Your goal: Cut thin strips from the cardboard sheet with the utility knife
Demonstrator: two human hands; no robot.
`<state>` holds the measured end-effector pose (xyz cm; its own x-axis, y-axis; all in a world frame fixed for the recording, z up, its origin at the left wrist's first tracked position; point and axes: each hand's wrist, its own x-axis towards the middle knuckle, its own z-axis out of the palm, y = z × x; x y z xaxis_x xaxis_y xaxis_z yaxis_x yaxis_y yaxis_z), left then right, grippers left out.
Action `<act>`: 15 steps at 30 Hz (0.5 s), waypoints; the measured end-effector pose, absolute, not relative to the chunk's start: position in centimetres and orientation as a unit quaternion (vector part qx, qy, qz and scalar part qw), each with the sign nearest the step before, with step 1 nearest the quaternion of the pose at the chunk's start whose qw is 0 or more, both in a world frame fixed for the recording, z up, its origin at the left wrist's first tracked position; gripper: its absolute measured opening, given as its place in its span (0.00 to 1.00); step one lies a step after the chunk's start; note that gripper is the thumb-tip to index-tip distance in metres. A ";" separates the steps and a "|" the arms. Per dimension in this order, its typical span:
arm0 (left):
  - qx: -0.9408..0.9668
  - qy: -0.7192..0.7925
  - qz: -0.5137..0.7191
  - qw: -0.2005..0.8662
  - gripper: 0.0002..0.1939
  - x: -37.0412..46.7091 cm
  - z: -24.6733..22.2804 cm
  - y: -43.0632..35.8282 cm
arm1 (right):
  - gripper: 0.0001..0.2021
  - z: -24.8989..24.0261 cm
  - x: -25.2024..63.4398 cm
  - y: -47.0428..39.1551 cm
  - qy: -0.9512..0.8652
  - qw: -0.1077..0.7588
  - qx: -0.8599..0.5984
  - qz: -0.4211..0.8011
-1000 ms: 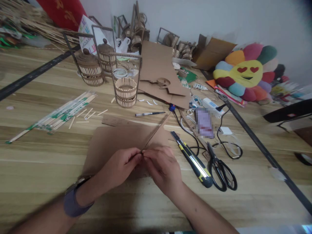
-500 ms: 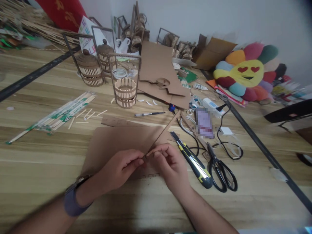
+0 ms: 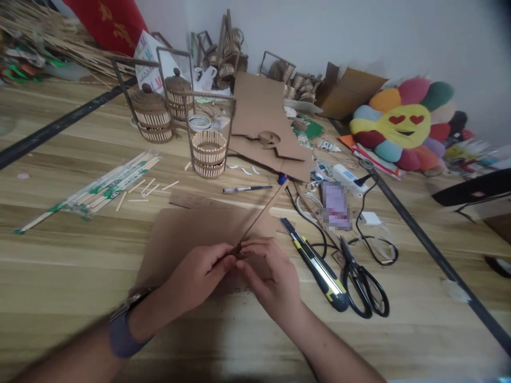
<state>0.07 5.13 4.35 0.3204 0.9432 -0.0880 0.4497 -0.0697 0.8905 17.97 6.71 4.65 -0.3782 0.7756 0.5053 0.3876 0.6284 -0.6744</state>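
A narrow cardboard strip (image 3: 265,210) slants up and away from my fingertips above a flat cardboard sheet (image 3: 175,234). My left hand (image 3: 205,274) is closed on its near end in a pinch, thumb against fingers. Fingers of my right hand (image 3: 275,274) bend around the same end, close against the left fingertips. The pinched end itself is mostly covered by the fingers. Right of my right hand lie a yellow-and-black utility knife (image 3: 315,266) and black-handled scissors (image 3: 363,282). A pen (image 3: 247,189) rests beyond the sheet.
Small stick buckets with tall handles, one (image 3: 209,154) without a lid, stand behind. Bagged wooden sticks (image 3: 115,183) and several loose pieces lie left. A phone (image 3: 336,205), power strip (image 3: 347,178) and cables are at right, below a flower cushion (image 3: 403,125). Cut cardboard (image 3: 259,101) lies at the back.
My right fingers have drawn in closer to the left fingertips and curled over the strip's end. The strip's far end has shifted slightly left. The view has moved a little.
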 end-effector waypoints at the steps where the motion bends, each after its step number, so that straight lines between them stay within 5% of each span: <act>1: 0.677 0.515 0.278 0.446 0.16 0.1 4.3 5.1 | 0.05 4.5 18.0 6.8 -0.806 0.421 -0.360 0.211; 15: 0.699 0.473 0.299 0.444 0.15 -0.1 3.8 5.2 | 0.07 5.4 18.4 6.6 -0.787 0.432 -0.390 0.205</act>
<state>-0.06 5.20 3.76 0.3724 0.9281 -0.0016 0.3966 -0.1576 0.9044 18.43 6.56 5.37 -0.3224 0.7907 0.5204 0.4368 0.6120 -0.6593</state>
